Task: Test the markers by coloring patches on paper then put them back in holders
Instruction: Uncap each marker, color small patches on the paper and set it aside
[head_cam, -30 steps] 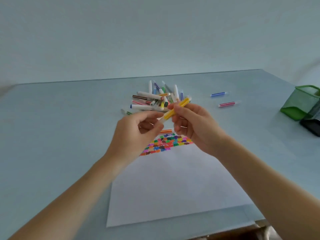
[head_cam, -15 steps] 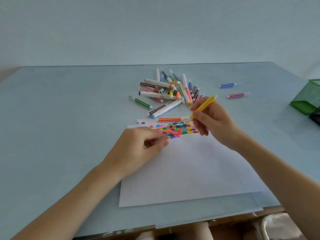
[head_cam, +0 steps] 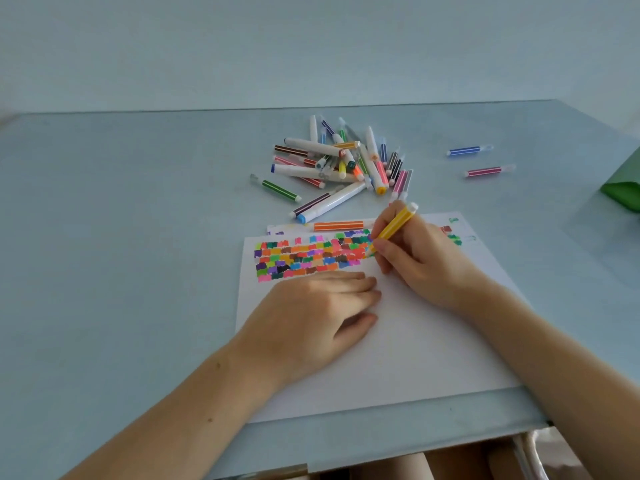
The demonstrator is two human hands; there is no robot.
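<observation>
From the head view, the right hand pinches a yellow marker in a writing grip, tip down at the right end of the colored patches on the paper. The left hand lies flat with fingers together, pressing the sheet to the bench. To do this patch well, I would keep that palm firm so the paper cannot slide, and use short, light strokes on a blank spot beside the last patch — not over one. The other markers lie heaped beyond the paper; a green holder sits at the far right edge — where this marker belongs afterwards.
</observation>
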